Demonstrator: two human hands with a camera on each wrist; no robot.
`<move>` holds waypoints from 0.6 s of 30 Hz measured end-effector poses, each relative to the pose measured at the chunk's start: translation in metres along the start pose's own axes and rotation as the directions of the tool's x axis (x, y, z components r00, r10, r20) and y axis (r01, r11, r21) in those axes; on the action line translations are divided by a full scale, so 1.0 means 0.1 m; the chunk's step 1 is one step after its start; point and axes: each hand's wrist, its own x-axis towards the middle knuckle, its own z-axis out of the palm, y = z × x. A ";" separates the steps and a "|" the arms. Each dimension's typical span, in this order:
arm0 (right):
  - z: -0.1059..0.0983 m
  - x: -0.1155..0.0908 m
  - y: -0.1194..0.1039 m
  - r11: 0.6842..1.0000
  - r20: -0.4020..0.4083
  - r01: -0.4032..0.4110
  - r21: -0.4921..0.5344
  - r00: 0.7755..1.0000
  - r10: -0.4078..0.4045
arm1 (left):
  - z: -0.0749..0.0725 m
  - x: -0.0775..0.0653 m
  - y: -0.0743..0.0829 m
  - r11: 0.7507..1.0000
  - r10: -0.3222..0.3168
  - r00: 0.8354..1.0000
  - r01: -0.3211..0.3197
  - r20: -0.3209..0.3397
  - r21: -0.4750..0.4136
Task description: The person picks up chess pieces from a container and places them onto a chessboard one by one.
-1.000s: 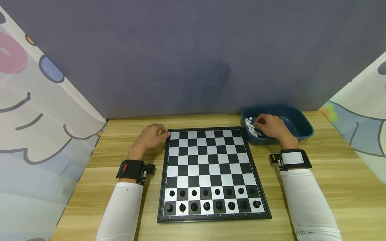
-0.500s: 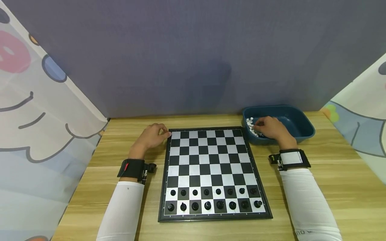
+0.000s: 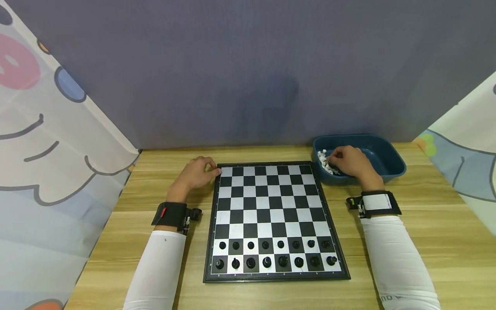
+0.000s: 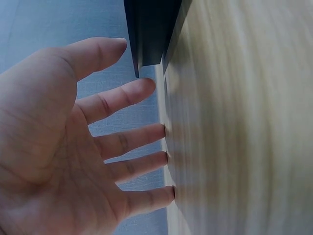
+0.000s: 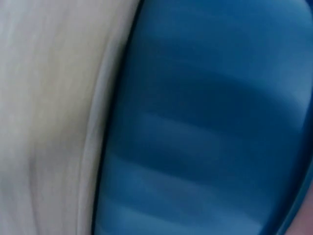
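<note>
A black-and-white chessboard [image 3: 270, 203] lies flat on the table, with two rows of black chess pieces [image 3: 267, 261] along its near side. Beside its far left corner is my left hand [image 3: 195, 173], thumb and index fingertips at the frame. The left wrist view shows that palm [image 4: 54, 127] with fingers spread about the board's dark corner [image 4: 150, 34], the others reaching to the tabletop. My right hand [image 3: 353, 163] dips into a dark blue bin [image 3: 387, 161], fingertips bent down by white chess pieces [image 3: 322, 157]; whether it pinches one is hidden. Only the bin's wall [image 5: 205, 122] fills the right wrist view.
The wooden table [image 3: 434, 241] extends on both sides of the board. A grey panel [image 3: 267, 73] rises behind its far edge. Cartoon-printed sheets [image 3: 62, 172] flank the left and right sides.
My right hand's fingertips shift slightly among the white pieces within the bin. The left hand stays at the board's corner, and the black pieces keep their places. The whole view shifts a little.
</note>
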 end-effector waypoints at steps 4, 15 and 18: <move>-0.01 0.00 -0.01 1.000 -0.036 0.005 0.025 0.999 -0.004 | -0.01 0.00 0.01 1.000 -0.007 1.000 0.007 0.000 -0.002; -0.02 -0.01 0.00 0.998 -0.132 0.001 0.057 0.991 0.007 | 0.00 0.01 0.01 1.000 -0.023 1.000 0.023 0.007 0.013; -0.02 -0.03 0.00 0.998 -0.186 -0.004 0.055 0.982 0.014 | 0.01 0.01 0.02 1.000 -0.026 1.000 0.026 0.011 0.017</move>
